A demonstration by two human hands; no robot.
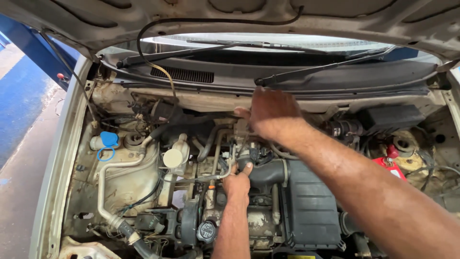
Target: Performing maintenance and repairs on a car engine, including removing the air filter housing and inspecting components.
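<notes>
I look into an open engine bay. My right hand [269, 113] reaches to the back of the engine, fingers curled down behind the throttle area near the firewall; what the fingers touch is hidden. My left hand [237, 181] comes up from below in the middle, fingertips pressed on a thin metal pipe and the parts beside the black intake hose [266, 173]. The black air filter box [309, 206] sits just right of that hand.
Raised bonnet [239, 14] overhead with a loose cable. Wiper arms [306, 72] lie along the cowl. Blue washer cap [109, 139], white reservoir cap [172, 158], oil filler cap [206, 231] to the left and below. Red battery terminal cover [389, 160] at right. Blue floor at left.
</notes>
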